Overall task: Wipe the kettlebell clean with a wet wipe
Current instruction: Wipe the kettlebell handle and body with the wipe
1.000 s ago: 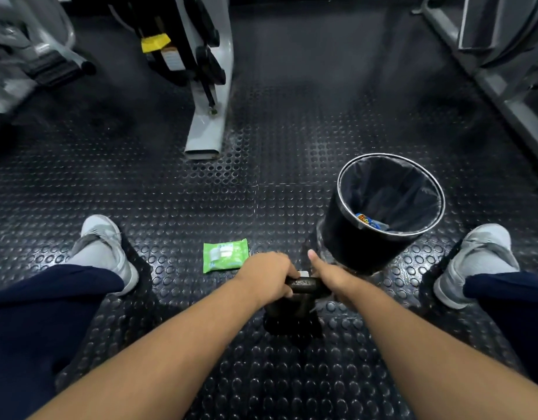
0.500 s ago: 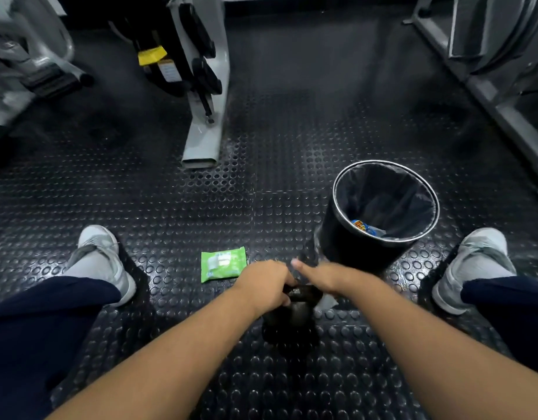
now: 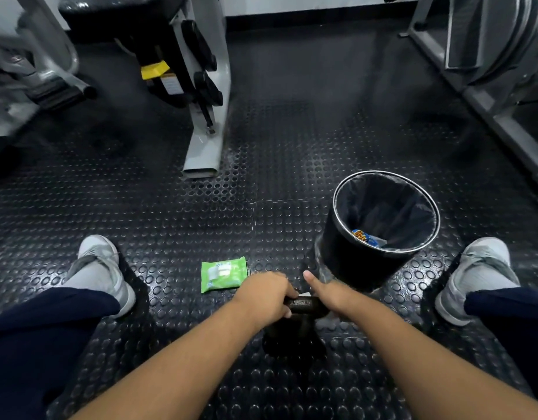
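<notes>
Step in hand: we judge that the wiping itself is under way, at the handle of the kettlebell rather than its body.
Kettlebell: the small black cast-iron kettlebell (image 3: 304,305) stands upright on the black studded rubber floor (image 3: 201,213), between our two feet and just below our hands.
Left hand: our left hand (image 3: 263,297) is clenched round the left end of the handle, steadying the weight.
Right hand: our right hand (image 3: 332,295) lies on the right end of the handle with the thumb stretched forward. Its fingers are hidden behind it, so we cannot tell whether they curl round anything.
Wipe: the crumpled white wet wipe (image 3: 326,322) shows beneath the right hand, against the kettlebell's shoulder, and a sliver shows by the thumb.
Supplies: the flat green plastic wipe packet (image 3: 224,274) lies on the floor just beside the left hand.
Bin: the round black waste bin with a dark liner (image 3: 342,259) stands near the right hand, some litter at its bottom.
Next move: we think the wipe must travel along the handle and down over the round body, while the left hand shifts or tilts the weight to expose the covered parts.
Progress: we cannot judge how much surface is already clean.
</notes>
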